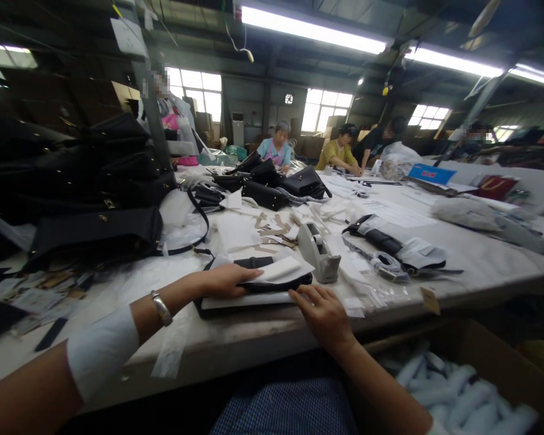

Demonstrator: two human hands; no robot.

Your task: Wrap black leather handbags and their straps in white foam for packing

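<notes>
A black bag (pixel 254 307) lies flat at the table's front edge, with white paper (pixel 284 270) over its upper part. My left hand (pixel 226 280) grips the bag's left side, thumb on top of the paper and the other fingers partly hidden at its edge. At the right side, my right hand (pixel 323 311) touches the bag's edge with bent fingertips; its fingers are slightly apart. Just behind the bag stands a grey tape dispenser (pixel 320 252).
Black bags (pixel 100 232) are piled at the left, more (pixel 265 193) lie mid-table. A wrapped strap bundle (pixel 390 244) is at the right. Below right, a carton (pixel 494 344) holds white rolls (pixel 457 386). Several people work across the table (pixel 462 254).
</notes>
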